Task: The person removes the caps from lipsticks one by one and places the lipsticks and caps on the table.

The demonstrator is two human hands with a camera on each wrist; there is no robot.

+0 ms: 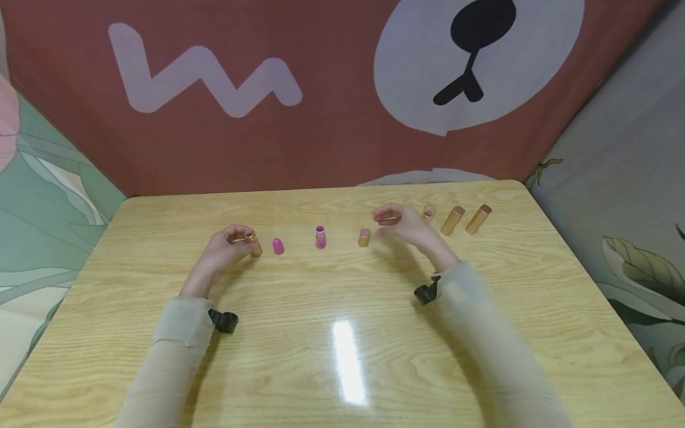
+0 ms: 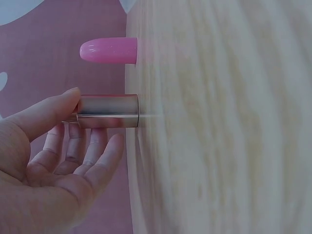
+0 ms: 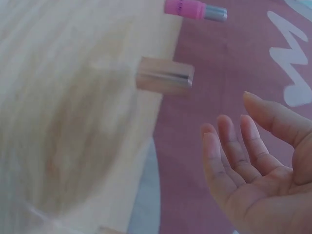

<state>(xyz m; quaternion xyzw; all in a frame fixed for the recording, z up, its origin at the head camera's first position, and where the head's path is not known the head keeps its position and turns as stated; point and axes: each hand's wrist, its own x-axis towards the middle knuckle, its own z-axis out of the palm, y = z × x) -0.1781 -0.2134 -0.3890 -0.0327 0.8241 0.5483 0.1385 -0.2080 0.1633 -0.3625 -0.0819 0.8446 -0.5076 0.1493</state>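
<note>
My left hand [image 1: 227, 244] pinches a gold lipstick tube [image 2: 109, 111] by its upper end, with the tube upright and its lower end at the tabletop. Beside it stands a rounded pink cap [image 2: 109, 50]. Farther right is a pink lipstick base [image 1: 320, 240] with a silver collar on top. A short gold cap [image 1: 364, 238] stands just left of my right hand [image 1: 407, 226]. That hand is raised above the table with loosely bent fingers and nothing in them; the right wrist view shows its thumb apart from the fingers.
Two closed gold lipsticks [image 1: 452, 220] stand at the back right of the wooden table [image 1: 289, 333]. Another small lipstick piece [image 1: 429, 212] is partly hidden behind my right hand. A red-brown cloth [image 1: 241, 154] hangs along the table's far edge.
</note>
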